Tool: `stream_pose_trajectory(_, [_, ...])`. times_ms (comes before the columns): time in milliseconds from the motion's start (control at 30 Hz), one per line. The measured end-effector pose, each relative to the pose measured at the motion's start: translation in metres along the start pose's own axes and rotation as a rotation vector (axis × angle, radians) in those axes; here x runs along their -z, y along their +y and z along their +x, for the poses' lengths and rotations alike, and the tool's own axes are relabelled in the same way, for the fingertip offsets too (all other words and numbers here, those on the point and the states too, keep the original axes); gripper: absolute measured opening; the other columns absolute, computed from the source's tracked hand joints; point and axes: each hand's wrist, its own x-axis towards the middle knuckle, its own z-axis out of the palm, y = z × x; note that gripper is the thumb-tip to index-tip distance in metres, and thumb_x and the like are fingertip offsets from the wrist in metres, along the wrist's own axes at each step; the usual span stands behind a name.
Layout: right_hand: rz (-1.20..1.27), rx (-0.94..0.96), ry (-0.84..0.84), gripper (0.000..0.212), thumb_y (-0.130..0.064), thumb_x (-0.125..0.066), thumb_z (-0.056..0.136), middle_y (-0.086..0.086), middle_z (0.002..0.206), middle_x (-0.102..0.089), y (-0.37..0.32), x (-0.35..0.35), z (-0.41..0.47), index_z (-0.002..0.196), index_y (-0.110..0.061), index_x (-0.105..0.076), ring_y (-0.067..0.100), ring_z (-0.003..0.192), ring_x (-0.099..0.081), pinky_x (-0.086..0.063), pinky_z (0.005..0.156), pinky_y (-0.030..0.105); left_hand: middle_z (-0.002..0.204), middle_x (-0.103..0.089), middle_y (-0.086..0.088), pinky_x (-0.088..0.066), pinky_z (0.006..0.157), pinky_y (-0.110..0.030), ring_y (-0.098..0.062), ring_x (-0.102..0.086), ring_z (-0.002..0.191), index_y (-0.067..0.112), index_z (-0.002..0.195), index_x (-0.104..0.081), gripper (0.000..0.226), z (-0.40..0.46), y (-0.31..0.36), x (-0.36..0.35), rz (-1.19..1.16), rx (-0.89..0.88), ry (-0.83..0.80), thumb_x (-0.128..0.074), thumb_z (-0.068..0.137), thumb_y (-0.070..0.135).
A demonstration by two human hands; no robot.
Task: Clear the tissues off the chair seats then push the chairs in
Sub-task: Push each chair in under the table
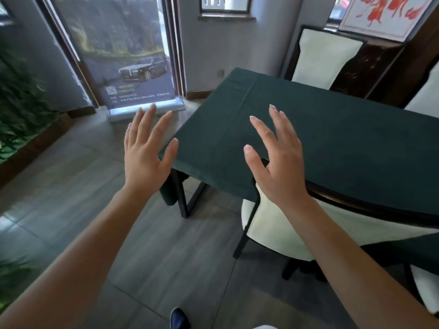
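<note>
A cream-backed chair [285,224] with a dark wooden frame stands tucked against the near edge of a table under a dark green cloth [332,138]. My right hand [278,162] hovers open, fingers spread, just above the top rail of that chair. My left hand [145,148] is open too, raised beside the table's left corner over the floor. A second cream chair [320,60] stands on the table's far side. Both chair seats are hidden, and no tissue is visible.
A roll-up banner with a car picture [133,67] stands on the floor ahead. Green plants [16,103] line the left wall. Part of another cream chair [425,96] shows at the right edge. Grey tiled floor [95,186] spreads left of the table.
</note>
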Motion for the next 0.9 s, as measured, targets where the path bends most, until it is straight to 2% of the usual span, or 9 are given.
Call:
stream_pose_trajectory(333, [-0.061, 0.021, 0.027, 0.052, -0.039, -0.057, 0.101, 0.007, 0.169, -0.026, -0.063, -0.088, 0.075, 0.15, -0.027, -0.052, 0.028, 0.158, -0.019, -0.027, 0.122, 0.059, 0.168, -0.027, 0.0, -0.019, 0.126, -0.054, -0.026, -0.013, 0.159, 0.03, 0.154, -0.044, 0.053, 0.065, -0.108, 0.045, -0.009, 0.026, 0.037, -0.049, 0.104, 0.046])
stream_pose_trajectory(600, [-0.015, -0.039, 0.126, 0.05, -0.038, -0.054, 0.102, 0.01, 0.168, -0.029, -0.05, -0.169, 0.154, 0.148, -0.021, -0.054, 0.031, 0.157, -0.022, -0.027, 0.124, 0.053, 0.169, -0.025, 0.001, -0.021, 0.124, -0.061, -0.025, -0.012, 0.159, 0.032, 0.154, -0.043, 0.058, 0.143, -0.178, 0.021, -0.019, -0.042, 0.018, -0.053, 0.1, 0.052])
stream_pose_trajectory(733, [0.019, -0.146, 0.103, 0.051, -0.042, -0.05, 0.103, 0.005, 0.169, -0.026, -0.039, -0.21, 0.197, 0.151, -0.024, -0.051, 0.027, 0.158, -0.019, -0.025, 0.125, 0.05, 0.169, -0.026, 0.0, -0.021, 0.125, -0.06, -0.025, -0.013, 0.159, 0.032, 0.153, -0.043, 0.058, 0.187, -0.21, 0.009, -0.001, -0.056, 0.011, -0.052, 0.1, 0.052])
stream_pose_trajectory(900, [0.067, -0.158, 0.126, 0.047, -0.04, -0.045, 0.105, 0.002, 0.168, -0.03, -0.038, -0.257, 0.25, 0.149, -0.024, -0.054, 0.024, 0.158, -0.02, -0.024, 0.126, 0.046, 0.168, -0.027, 0.0, -0.021, 0.126, -0.056, -0.028, -0.015, 0.158, 0.031, 0.153, -0.043, 0.057, 0.229, -0.264, 0.001, 0.02, -0.032, 0.017, -0.049, 0.102, 0.054])
